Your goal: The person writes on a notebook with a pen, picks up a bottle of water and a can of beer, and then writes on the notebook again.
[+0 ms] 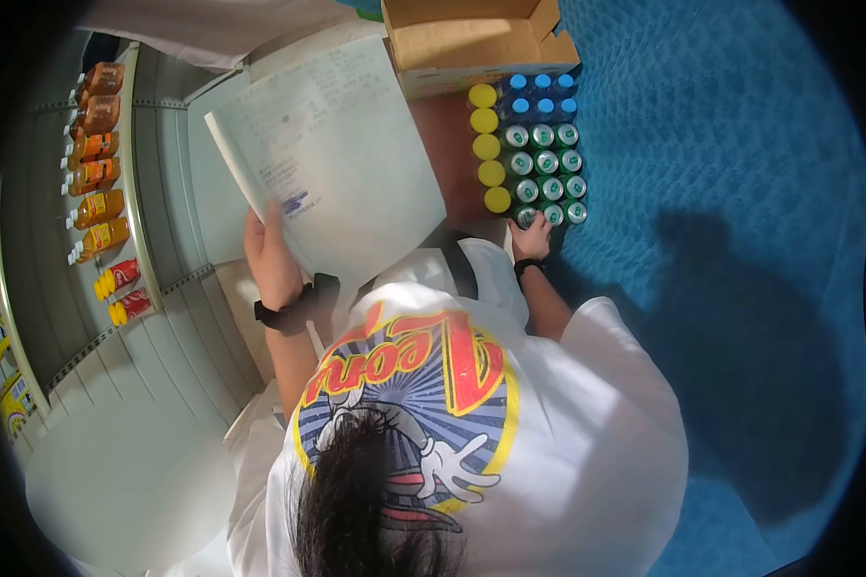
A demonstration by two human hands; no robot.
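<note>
My left hand (274, 258) is closed on the lower left edge of an open notebook (356, 154). Its pale page carries faint handwriting and a dark blue scribble. On the right, my right hand (531, 238) has its fingers curled over the top of a green drink can (526, 215) at the near left corner of a block. Silver-topped green cans (546, 162) fill that block in rows. Along its left side runs a line of yellow-capped containers (487, 147). Blue-capped bottles (544, 94) stand at its far end.
An open cardboard box (471, 43) sits behind the bottles. To the left, a shelf (144, 192) holds several orange and amber drink bottles (96, 207) and red yellow-capped bottles (123, 276). Rippled blue material (722, 125) spreads along the right, under my shadow.
</note>
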